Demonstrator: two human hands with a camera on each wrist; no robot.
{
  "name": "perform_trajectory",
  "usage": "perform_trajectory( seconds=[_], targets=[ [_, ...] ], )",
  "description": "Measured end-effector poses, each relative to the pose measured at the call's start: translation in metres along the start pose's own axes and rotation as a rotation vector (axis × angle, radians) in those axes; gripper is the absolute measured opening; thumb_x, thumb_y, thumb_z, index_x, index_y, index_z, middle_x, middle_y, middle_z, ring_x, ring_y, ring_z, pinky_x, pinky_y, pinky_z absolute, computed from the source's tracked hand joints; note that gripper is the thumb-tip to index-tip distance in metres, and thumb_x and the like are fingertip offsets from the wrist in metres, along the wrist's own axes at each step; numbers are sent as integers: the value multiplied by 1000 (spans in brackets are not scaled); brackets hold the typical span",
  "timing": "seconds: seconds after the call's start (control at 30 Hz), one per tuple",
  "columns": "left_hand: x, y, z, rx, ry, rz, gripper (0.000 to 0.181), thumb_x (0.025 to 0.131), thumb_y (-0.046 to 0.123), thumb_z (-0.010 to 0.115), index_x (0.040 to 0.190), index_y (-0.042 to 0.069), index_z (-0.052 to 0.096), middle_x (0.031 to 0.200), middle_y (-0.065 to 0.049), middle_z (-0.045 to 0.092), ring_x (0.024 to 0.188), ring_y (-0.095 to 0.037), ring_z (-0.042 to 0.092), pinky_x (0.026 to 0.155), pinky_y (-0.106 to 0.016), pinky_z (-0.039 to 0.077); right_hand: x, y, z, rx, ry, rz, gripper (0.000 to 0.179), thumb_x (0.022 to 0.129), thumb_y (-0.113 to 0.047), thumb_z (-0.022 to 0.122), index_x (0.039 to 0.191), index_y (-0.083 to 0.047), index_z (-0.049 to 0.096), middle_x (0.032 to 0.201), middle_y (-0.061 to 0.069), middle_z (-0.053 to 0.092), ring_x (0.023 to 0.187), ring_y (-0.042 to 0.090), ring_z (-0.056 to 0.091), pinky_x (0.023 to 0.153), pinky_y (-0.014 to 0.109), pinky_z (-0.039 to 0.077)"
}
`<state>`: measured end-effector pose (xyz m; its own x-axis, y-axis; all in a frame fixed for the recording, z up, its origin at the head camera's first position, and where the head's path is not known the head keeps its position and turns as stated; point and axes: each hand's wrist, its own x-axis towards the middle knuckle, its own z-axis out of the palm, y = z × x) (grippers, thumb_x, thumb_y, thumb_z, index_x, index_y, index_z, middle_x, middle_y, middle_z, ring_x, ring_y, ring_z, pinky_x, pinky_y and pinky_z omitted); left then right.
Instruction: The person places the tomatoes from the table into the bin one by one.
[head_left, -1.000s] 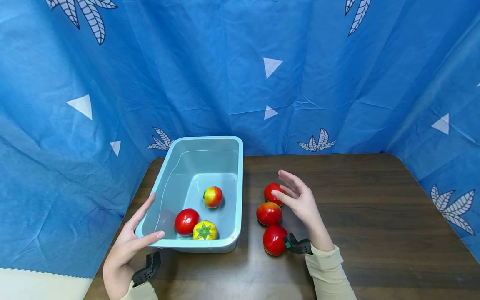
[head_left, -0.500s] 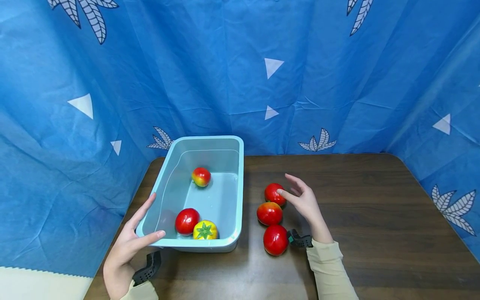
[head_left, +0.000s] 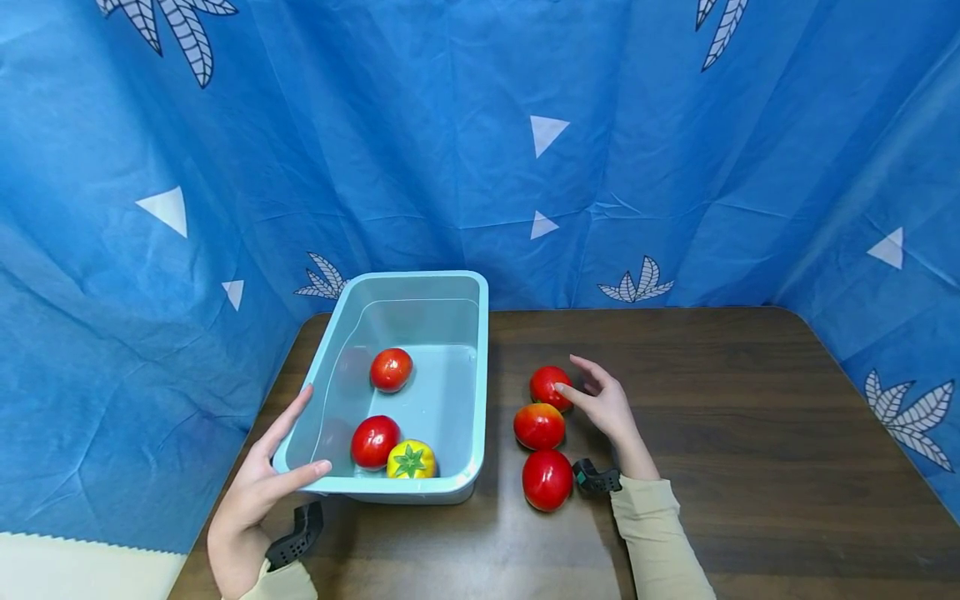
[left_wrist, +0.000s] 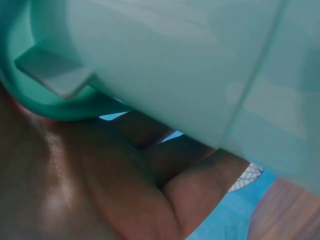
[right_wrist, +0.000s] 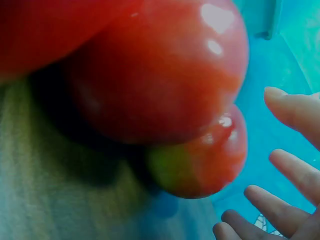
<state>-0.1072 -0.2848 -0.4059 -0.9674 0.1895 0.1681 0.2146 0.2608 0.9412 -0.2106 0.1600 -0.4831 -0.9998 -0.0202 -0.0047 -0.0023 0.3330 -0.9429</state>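
Observation:
My left hand point(head_left: 255, 492) grips the near left corner of a light blue plastic tub point(head_left: 481, 392), thumb over the front rim. In the left wrist view its fingers point(left_wrist: 200, 185) lie against the outside of the tub wall. The tub holds a red tomato point(head_left: 391, 370), a larger red tomato point(head_left: 374, 442) and a yellow tomato point(head_left: 411, 460) with a green leafy top. My right hand point(head_left: 606, 410) is at the far red tomato point(head_left: 550, 388), its thumb overlapping it in the head view. The right wrist view shows its fingers point(right_wrist: 295, 112) spread, holding nothing.
Nearer than the far tomato, a red-orange tomato point(head_left: 539, 426) and a red tomato point(head_left: 547, 480) continue the row beside the tub. All rest on a dark wooden table point(head_left: 750, 433). A blue patterned curtain point(head_left: 420, 150) hangs along the table's back and sides.
The loose tomato in the tub rolled away to the back left, then came slightly nearer, turning its red side up. My right hand moved slightly right and lower by the far tomato; my left hand stayed.

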Motion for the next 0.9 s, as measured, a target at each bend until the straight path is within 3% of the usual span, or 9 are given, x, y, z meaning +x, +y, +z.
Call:
perform_trajectory(
  seconds=[0.33,0.57,0.9],
  targets=[
    [0,0,1,-5,-2,14,88,78,-8,64,151,15,21,151,-8,19,122,-22,29,86,-28,47,3,11,12,-36,-13,6,60,83,-23,72,136,-8,47,140,16,43,124,35,40,101,49,36],
    [0,0,1,3,5,-25,88,78,-5,64,151,19,21,151,-8,20,122,-23,30,86,-30,46,1,13,19,-43,-15,33,63,81,-24,74,136,-11,48,136,15,46,117,35,48,92,48,45],
    [0,2,0,-28,-19,-5,86,78,-8,62,150,14,21,149,-11,21,122,-21,30,85,-27,46,2,12,18,-45,1,32,63,79,-22,75,135,-10,48,133,17,47,116,34,46,95,46,42]
  ],
)
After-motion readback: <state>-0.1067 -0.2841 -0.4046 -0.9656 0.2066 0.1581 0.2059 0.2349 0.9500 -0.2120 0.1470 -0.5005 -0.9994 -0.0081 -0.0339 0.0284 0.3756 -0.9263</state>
